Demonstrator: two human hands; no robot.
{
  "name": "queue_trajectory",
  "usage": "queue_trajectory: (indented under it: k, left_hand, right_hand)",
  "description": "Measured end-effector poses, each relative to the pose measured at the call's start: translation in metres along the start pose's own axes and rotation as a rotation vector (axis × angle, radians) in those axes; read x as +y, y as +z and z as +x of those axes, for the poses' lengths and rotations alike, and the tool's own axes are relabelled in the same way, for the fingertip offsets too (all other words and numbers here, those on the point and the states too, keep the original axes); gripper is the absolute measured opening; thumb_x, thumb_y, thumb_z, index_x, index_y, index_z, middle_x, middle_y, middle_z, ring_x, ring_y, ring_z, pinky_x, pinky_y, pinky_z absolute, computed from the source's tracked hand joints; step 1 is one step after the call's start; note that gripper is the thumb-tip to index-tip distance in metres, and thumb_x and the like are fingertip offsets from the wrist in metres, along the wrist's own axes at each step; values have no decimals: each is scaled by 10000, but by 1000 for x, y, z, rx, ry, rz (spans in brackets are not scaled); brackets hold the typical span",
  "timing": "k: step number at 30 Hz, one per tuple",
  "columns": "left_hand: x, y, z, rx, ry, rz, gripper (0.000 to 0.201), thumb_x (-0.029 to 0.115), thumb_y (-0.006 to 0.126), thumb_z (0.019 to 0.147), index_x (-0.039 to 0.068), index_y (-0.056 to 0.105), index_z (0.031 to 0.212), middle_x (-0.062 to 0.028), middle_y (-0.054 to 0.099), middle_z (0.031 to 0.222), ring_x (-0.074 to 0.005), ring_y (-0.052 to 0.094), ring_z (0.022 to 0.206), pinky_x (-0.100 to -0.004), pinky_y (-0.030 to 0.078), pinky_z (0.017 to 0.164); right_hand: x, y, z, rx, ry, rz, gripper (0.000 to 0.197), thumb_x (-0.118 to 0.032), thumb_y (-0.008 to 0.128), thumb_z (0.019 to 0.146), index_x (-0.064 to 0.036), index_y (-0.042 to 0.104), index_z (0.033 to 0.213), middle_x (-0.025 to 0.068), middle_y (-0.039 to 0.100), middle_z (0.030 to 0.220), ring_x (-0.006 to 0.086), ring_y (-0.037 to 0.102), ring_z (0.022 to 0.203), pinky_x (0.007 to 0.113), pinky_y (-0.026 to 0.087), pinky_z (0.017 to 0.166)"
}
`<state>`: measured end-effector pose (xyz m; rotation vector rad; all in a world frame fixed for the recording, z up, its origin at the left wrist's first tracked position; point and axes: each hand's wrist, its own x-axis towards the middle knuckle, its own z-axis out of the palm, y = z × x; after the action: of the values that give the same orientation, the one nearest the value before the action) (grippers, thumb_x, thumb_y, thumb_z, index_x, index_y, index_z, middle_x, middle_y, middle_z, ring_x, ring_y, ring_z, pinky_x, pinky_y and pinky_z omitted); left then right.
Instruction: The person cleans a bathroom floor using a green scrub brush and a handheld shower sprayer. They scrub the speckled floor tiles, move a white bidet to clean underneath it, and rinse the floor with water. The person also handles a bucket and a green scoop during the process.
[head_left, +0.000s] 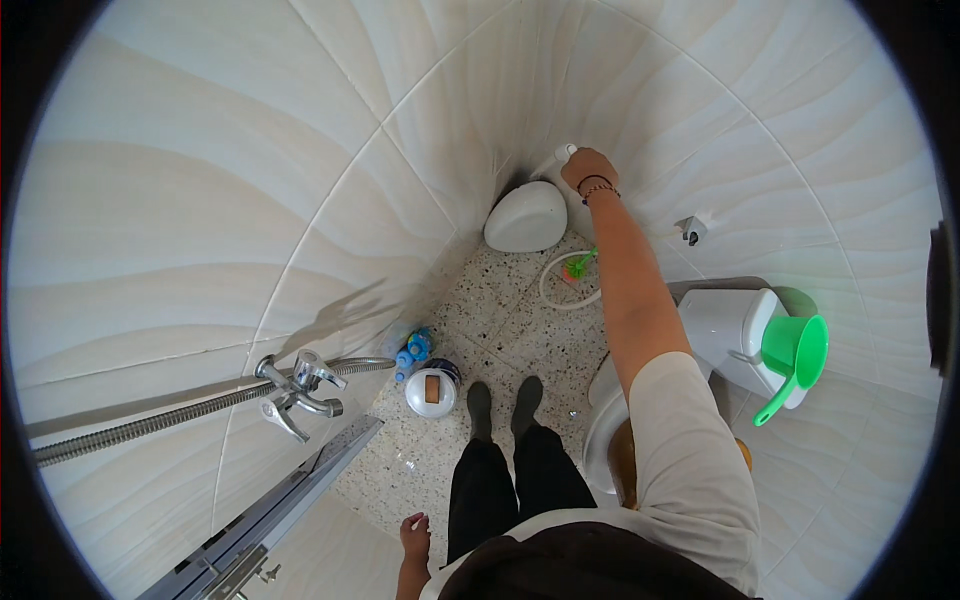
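Stretched far forward, my right hand is closed around a small white hand sprayer, held close to the wall in the far corner. Most of the sprayer is hidden by my fingers. Just below it, a white rounded corner piece juts out above the floor. A white hose curves over the floor and passes out of sight behind my right arm. Beside the hose lies a green brush with some orange on it. My left hand hangs low by my left leg, empty, its fingers loosely bent.
The toilet stands at right, a green dipper on its white tank. Blue bottles and a white-lidded tub with a brown block sit left of my feet. A metal tap and wall valve protrude.
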<state>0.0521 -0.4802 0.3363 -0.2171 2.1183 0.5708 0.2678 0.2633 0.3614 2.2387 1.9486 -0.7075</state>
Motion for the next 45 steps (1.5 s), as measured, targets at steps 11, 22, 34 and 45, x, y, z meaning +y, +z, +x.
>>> queue_trajectory:
  k: [11,22,34,45]
  left_hand:
    - [-2,-3,3,13,18,30,214,138,638,787,44,593,974,-36,574,781,-109,512,583,-241,435,512]
    - [14,4,0,6,25,33,209,139,641,787,60,594,975,-28,566,793,-113,529,652,-243,444,538]
    - [4,4,8,-6,20,52,205,128,636,790,45,600,974,-40,547,845,-120,525,646,-249,450,542]
    - [7,1,11,-1,15,83,208,144,638,799,43,606,978,-63,527,936,-151,554,734,-272,483,586]
  right_hand:
    - [-2,12,2,25,-9,27,310,-208,491,792,-58,643,1016,131,630,1060,295,606,976,388,496,811]
    - [16,53,2,-70,-71,-12,291,-204,487,808,-62,651,1001,150,634,1047,311,611,963,395,499,798]
    - [81,83,-16,-6,77,35,331,-254,520,795,-89,619,1064,125,625,1075,293,599,991,409,495,824]
    - [105,132,-57,-109,106,61,417,-278,553,769,-96,562,1143,155,633,1032,304,616,939,421,507,789]
